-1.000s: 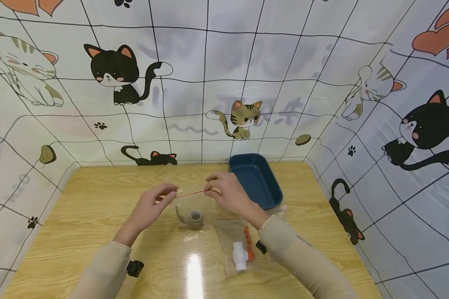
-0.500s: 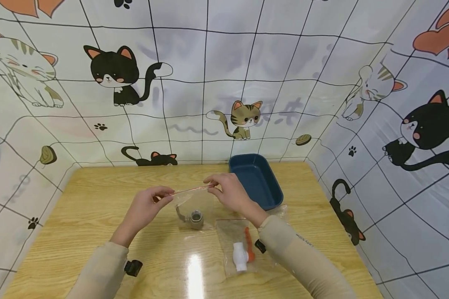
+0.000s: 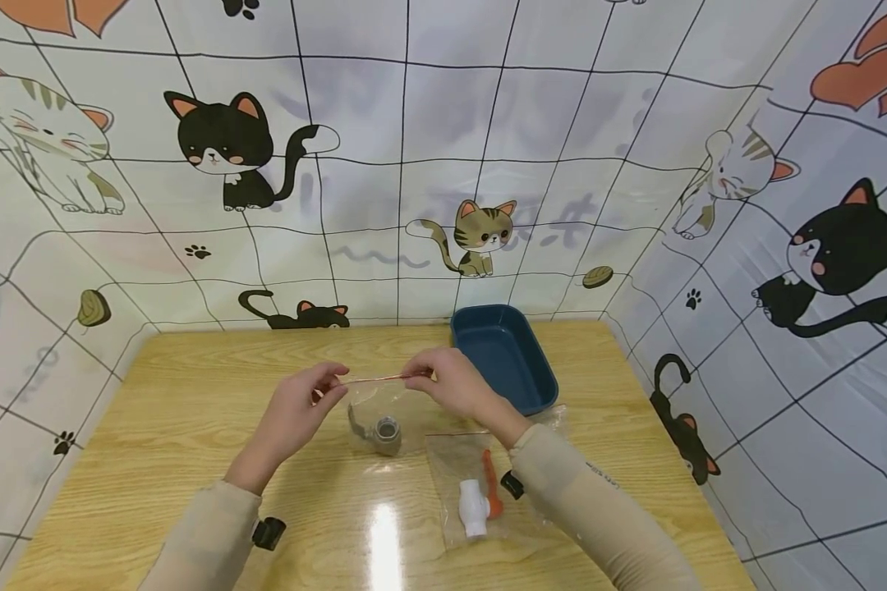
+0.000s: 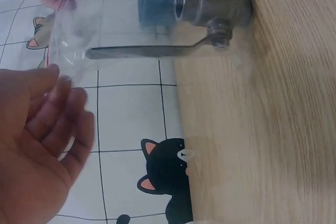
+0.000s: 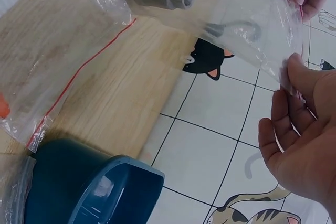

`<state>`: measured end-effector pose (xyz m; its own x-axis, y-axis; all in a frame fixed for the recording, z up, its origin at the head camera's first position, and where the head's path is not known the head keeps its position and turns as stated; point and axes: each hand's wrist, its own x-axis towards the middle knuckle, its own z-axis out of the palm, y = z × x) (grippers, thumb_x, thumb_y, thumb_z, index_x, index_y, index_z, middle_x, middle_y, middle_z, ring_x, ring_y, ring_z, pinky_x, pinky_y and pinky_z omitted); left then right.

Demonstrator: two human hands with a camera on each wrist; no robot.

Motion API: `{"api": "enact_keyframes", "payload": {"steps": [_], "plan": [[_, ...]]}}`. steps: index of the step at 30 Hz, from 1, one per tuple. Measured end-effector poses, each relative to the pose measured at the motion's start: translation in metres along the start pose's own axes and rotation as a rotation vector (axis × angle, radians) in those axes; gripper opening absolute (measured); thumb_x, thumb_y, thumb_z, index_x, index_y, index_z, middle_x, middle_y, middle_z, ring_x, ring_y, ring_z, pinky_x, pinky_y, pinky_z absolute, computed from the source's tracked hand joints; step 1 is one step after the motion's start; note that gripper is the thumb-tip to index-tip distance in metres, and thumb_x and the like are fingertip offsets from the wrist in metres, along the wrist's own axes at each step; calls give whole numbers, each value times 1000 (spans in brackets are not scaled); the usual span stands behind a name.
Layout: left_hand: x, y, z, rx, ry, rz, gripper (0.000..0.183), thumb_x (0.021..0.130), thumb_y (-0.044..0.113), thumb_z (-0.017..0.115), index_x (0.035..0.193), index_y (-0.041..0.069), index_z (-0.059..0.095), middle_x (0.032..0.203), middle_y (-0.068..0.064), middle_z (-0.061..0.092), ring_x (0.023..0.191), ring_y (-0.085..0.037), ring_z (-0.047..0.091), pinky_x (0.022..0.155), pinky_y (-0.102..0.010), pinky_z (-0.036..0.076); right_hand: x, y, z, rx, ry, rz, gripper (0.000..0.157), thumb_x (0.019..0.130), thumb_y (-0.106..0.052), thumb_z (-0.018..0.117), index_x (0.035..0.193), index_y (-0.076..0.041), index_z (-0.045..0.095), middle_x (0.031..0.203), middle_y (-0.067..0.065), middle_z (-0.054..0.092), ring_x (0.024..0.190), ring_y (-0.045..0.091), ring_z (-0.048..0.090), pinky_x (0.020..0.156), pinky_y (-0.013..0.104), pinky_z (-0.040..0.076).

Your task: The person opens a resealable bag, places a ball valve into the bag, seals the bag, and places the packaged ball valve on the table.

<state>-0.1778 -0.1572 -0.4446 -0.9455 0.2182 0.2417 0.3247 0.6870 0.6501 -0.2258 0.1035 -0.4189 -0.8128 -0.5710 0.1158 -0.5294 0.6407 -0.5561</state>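
Note:
A clear zip bag point(image 4: 79, 35) with a thin red strip along its mouth is stretched between both hands. Inside lies a grey metal ball valve point(image 3: 387, 435) with a long lever, also visible through the plastic in both wrist views. My left hand point(image 3: 296, 410) pinches one end of the bag's mouth between thumb and index finger, the other fingers loosely bent. At the opposite end my right hand point(image 3: 451, 382) pinches the strip in the same way. The bag's lower part, with the valve, rests on the table. Whether the seal is fully pressed together is too small to tell.
Right of centre, another zip bag point(image 3: 447, 460) holds a white plastic ball valve point(image 3: 474, 509) with an orange handle. Beside it, more clear plastic point(image 3: 554, 419) shows by the right sleeve. A dark blue bin point(image 3: 545, 373) stands behind the right hand, near the table's back edge.
The bag's mouth rose a little half a second ago and is lower now. Both hands have shifted slightly and keep their pinch on its ends; the valve stays in place.

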Motion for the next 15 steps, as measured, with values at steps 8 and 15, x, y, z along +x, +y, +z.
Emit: {"api": "enact_keyframes", "payload": {"steps": [8, 15], "plan": [[-2, -10, 1, -76, -8, -110, 20, 95, 35, 62, 101, 19, 74, 94, 5, 73, 82, -11, 64, 74, -31, 52, 1, -2, 0, -77, 60, -35, 12, 92, -24, 67, 100, -21, 76, 93, -8, 73, 83, 6, 64, 74, 24, 50], [-2, 7, 1, -99, 5, -71, 15, 93, 32, 66, 95, 21, 75, 87, 2, 74, 74, -8, 61, 65, -24, 49, 5, -4, 1, -140, 131, -6, 19, 90, -30, 70, 106, -23, 75, 101, -8, 74, 95, 10, 67, 85, 30, 52]]}}
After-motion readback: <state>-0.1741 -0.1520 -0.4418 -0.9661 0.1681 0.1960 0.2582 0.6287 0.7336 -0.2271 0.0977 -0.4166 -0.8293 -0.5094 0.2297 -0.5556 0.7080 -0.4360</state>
